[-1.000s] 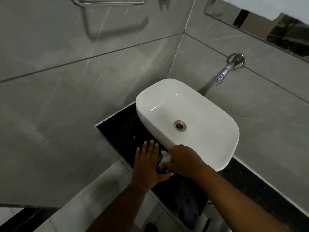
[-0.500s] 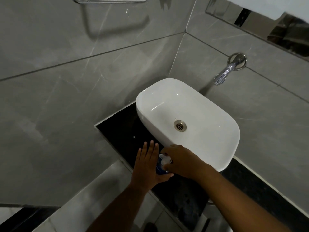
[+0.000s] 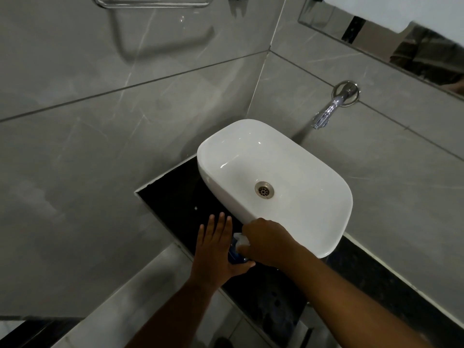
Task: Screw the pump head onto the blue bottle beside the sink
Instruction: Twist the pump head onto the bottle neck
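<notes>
The blue bottle (image 3: 235,254) stands on the black counter (image 3: 175,194) just in front of the white sink (image 3: 313,222), mostly hidden between my hands. My left hand (image 3: 216,249) presses against its left side with the fingers straight and the thumb wrapped under the bottle. My right hand (image 3: 268,242) is closed over the top, gripping the white pump head (image 3: 242,239), of which only a small white corner shows.
A chrome tap (image 3: 326,114) sticks out of the grey tiled wall above the sink. A towel rail (image 3: 150,3) hangs at the top left. A mirror edge (image 3: 401,54) runs along the upper right. The counter drops off at its near edge.
My right hand has turned slightly over the pump head, covering more of it. My left hand and the bottle stay in place.
</notes>
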`<state>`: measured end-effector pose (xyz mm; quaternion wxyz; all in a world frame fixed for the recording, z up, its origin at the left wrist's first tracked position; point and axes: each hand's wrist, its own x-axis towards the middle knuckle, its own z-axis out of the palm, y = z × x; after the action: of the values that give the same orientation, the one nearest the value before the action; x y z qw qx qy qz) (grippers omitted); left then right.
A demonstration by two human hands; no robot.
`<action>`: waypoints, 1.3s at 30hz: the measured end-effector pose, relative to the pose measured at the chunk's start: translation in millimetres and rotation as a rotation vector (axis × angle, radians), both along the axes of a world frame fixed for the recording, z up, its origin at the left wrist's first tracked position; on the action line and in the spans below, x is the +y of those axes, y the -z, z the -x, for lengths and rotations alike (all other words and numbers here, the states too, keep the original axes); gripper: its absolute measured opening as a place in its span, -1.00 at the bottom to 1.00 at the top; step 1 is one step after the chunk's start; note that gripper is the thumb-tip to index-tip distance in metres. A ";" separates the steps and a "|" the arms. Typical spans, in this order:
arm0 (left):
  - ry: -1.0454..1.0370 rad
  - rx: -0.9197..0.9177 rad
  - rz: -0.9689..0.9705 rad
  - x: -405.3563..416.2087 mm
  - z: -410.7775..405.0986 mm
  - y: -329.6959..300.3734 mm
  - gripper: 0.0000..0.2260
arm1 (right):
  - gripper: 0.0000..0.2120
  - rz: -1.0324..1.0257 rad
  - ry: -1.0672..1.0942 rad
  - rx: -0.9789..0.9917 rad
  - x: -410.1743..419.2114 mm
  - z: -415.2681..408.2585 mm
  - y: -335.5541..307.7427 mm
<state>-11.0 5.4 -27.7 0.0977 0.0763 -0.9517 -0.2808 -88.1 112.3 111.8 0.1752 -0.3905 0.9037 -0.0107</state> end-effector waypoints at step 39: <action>0.031 0.027 -0.152 1.1 -2.8 -1.0 0.02 | -0.72 0.056 0.031 -0.050 3.2 -5.0 9.7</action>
<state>-8.3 6.5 -26.7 0.1000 0.0651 -0.9273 -0.3547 -83.1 115.5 102.1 0.1864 -0.3809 0.9044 -0.0486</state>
